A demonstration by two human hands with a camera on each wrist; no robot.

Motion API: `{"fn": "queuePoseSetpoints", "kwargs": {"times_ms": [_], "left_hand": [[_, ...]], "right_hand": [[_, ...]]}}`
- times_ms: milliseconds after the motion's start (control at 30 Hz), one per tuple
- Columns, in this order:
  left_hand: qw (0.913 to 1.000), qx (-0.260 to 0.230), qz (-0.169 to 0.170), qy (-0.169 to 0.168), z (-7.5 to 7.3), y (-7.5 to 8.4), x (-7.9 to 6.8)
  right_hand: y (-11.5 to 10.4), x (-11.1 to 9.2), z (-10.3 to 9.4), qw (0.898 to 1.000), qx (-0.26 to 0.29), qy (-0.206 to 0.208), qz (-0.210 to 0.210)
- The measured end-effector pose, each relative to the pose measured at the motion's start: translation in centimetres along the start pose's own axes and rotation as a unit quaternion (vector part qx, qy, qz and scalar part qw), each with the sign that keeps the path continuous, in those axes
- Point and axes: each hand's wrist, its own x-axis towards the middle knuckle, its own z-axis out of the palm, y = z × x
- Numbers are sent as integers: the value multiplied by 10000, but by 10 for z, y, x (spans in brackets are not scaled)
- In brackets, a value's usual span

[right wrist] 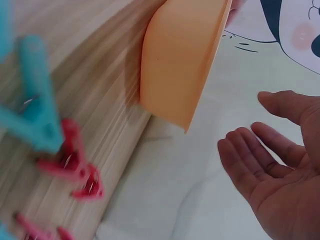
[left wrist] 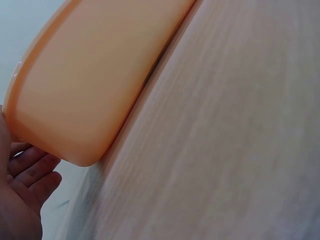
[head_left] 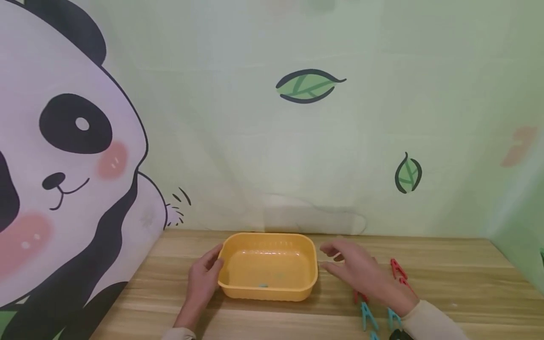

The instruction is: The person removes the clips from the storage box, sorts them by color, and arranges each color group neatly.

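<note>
A yellow-orange plastic basin [head_left: 267, 269] stands on the wooden table against the wall. At its left end, my left hand [head_left: 205, 275] touches the rim and side; in the left wrist view its loosely bent fingers [left wrist: 37, 172] lie by the basin's outer corner. My right hand [head_left: 361, 269] hovers just right of the basin, apart from it, thumb and fingers spread with nothing between them. Beneath and beside the right forearm lie several clothespins, some red [head_left: 398, 268], some teal [head_left: 369, 316]. A small teal spot [head_left: 263, 285] shows inside the basin.
Behind the table hangs a pale green wall covering [head_left: 238, 141] with a printed panda and leaves. Partly under the right sleeve sits a black object [head_left: 401, 334], its kind unclear. The wooden table [head_left: 459, 283] extends to the right of the clothespins.
</note>
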Motion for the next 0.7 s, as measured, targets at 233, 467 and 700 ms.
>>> {"fn": "queuePoseSetpoints", "kwargs": {"times_ms": [233,467,700], "left_hand": [[10000,-62,-46,24,0,-1,0],[9999,-88,-49,41,0,-2,1],[10000,-73,-18,29,1,-2,1]], "right_hand": [[-3,35,23,9972,319,-275,-617],[-6,58,48,9911,285,-919,-919],[-13,74,71,9802,477,-1646,-989]]}}
